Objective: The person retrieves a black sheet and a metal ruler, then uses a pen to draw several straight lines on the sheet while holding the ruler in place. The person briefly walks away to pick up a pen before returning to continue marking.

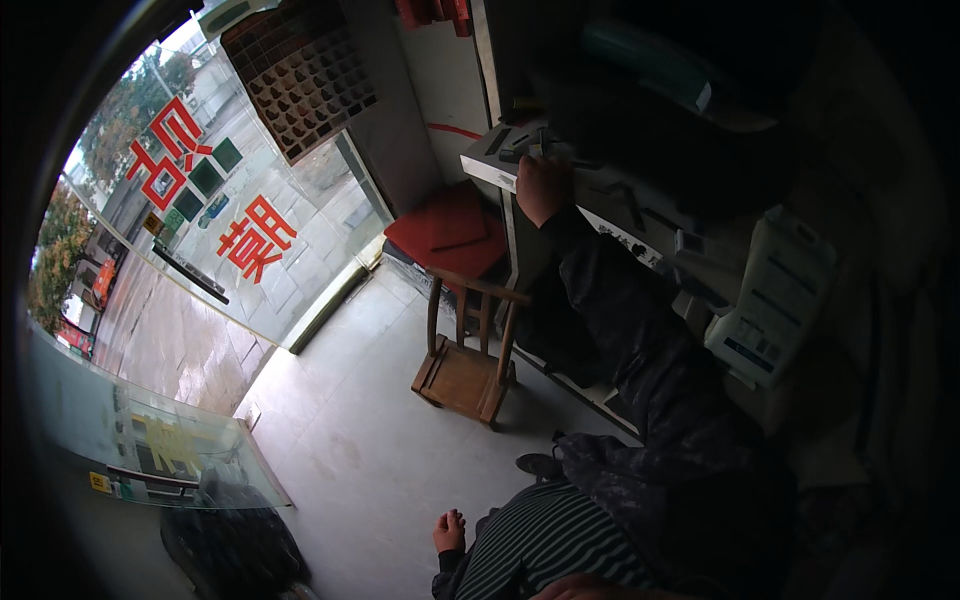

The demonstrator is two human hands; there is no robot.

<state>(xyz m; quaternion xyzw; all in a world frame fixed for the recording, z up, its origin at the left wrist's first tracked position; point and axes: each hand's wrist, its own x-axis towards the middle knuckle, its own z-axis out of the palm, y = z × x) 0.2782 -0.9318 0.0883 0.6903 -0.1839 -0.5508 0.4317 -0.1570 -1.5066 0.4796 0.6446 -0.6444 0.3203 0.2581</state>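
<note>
My right hand [545, 189] reaches in a dark sleeve to the near corner of a white counter [487, 172]. Its fingers are bent beside small dark items [510, 155] and an upright small object [541, 139]; whether they grip anything is hidden by the back of the hand. Low in the picture, my left hand [450, 531] hangs beside my striped shirt, over the pale tiled floor. Its fingers are loosely curled, and no object shows in it.
A small wooden chair [466, 375] stands on the floor beside the counter. Red cloth [454, 232] lies on a stack behind it. Glass doors [255, 292] with red lettering stand at left, and a dark padded seat [232, 547] lower left. A large pale package [772, 300] is at right.
</note>
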